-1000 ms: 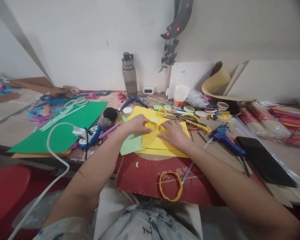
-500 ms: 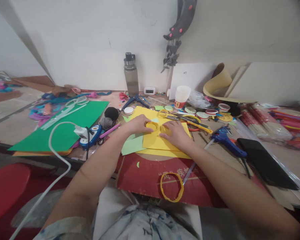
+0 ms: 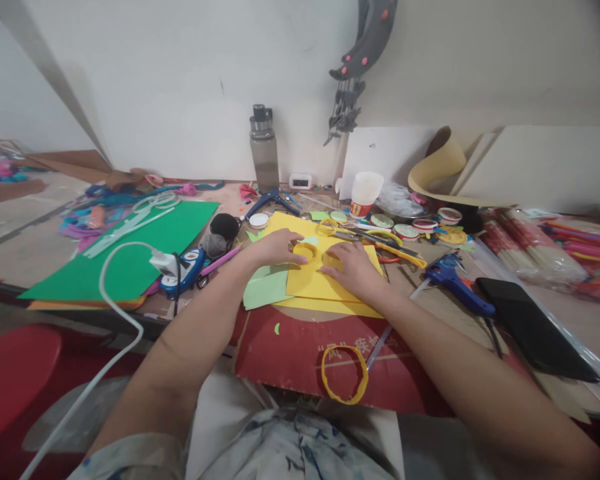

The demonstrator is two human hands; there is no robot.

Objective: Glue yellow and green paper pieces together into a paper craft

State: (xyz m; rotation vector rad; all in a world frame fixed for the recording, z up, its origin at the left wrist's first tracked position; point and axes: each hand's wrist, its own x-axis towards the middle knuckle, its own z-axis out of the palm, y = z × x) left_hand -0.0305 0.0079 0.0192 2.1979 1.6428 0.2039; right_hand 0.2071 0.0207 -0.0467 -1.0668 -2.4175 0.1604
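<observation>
My left hand [image 3: 276, 248] rests over the yellow paper [image 3: 320, 287], thumb and index finger apart beside a small yellow ring [image 3: 306, 251]. Whether the fingertips touch the ring I cannot tell. To its right, my right hand [image 3: 351, 267] lies on the same sheet with fingers spread, holding nothing visible; a bit of yellow beside its fingertips is hard to make out. Light green paper [image 3: 267, 287] sticks out under the yellow sheets. Nearer to me, a larger yellow paper ring [image 3: 324, 380] lies on the red cardboard [image 3: 280, 360].
Scissors [image 3: 347, 235] lie behind my hands. A blue glue gun [image 3: 457, 287] and a black phone [image 3: 535, 327] are on the right. Left are green sheets [image 3: 115, 267], a power socket [image 3: 183, 270] with a white cable, and black yarn [image 3: 225, 227]. A bottle [image 3: 264, 157] stands behind.
My left thumb and index finger have parted a little at the small ring. My right hand has hardly moved; the whole view has shifted very slightly.
</observation>
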